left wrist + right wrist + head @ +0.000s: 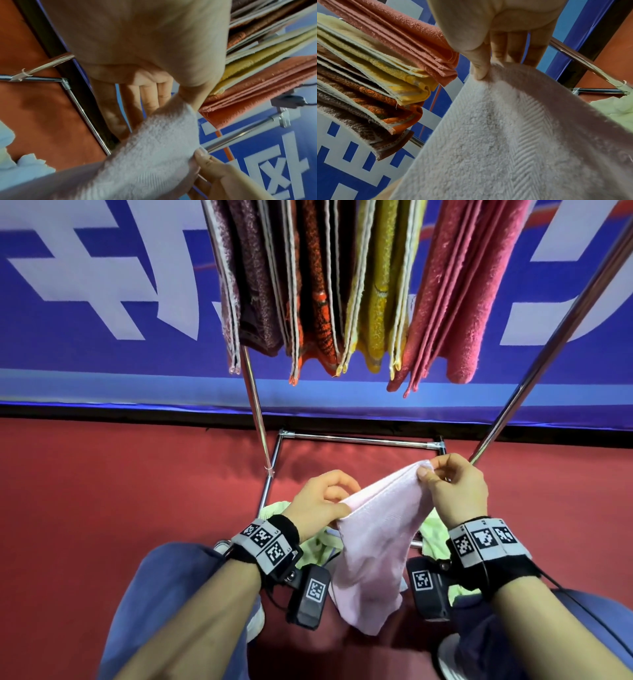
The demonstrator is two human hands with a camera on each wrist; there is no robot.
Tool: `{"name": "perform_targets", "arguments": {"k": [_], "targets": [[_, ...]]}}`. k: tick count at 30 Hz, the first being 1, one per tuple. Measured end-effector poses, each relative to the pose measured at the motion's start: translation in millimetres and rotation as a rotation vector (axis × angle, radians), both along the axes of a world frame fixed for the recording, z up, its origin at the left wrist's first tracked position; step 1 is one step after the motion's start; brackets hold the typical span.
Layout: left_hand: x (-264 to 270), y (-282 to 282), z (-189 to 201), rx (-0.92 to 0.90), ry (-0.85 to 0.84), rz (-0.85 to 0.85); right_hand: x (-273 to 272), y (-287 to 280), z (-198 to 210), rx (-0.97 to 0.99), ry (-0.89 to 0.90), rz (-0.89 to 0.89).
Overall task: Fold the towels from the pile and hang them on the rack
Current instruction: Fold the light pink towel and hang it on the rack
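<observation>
A pale pink towel [373, 546] hangs between my two hands above the pile. My left hand [322, 501] pinches its top edge on the left, thumb against curled fingers. Higher up, my right hand [448, 484] pinches the towel's corner between thumb and fingers. In the right wrist view the thumb [480, 70] presses into the towel [488, 135]. In the left wrist view the towel [154, 142] runs from my left hand [171, 100] toward my right thumb [200, 155]. Light green towels [435, 534] of the pile lie below. The metal rack [255, 402] holds several folded hanging towels [342, 285].
The rack's base bars [359, 440] sit on the red floor [120, 508] just beyond my hands. A slanted right rack post [548, 344] rises at the right. A blue banner wall [102, 302] stands behind. My knees in blue trousers [157, 594] flank the pile.
</observation>
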State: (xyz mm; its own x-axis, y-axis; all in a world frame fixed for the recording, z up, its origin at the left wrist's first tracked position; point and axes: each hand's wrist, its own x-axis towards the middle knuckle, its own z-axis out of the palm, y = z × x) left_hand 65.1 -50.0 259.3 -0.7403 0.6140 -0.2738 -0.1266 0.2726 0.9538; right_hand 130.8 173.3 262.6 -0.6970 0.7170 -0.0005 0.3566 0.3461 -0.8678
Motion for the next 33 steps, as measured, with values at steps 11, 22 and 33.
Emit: {"name": "perform_targets", "arguments": {"k": [11,22,33], "targets": [[4.8,5.8,3.3,-0.109,0.100,-0.132,-4.1,-1.7,-3.0,0.009,-0.052,-0.053],[4.1,4.3,0.7,-0.170,0.036,-0.143,-3.9,-11.9,-5.5,-0.184,0.022,-0.071],[-9.7,4.1,-19.4,-0.138,0.378,0.129,-1.9,-13.2,-0.5,-0.205,0.044,-0.066]]}}
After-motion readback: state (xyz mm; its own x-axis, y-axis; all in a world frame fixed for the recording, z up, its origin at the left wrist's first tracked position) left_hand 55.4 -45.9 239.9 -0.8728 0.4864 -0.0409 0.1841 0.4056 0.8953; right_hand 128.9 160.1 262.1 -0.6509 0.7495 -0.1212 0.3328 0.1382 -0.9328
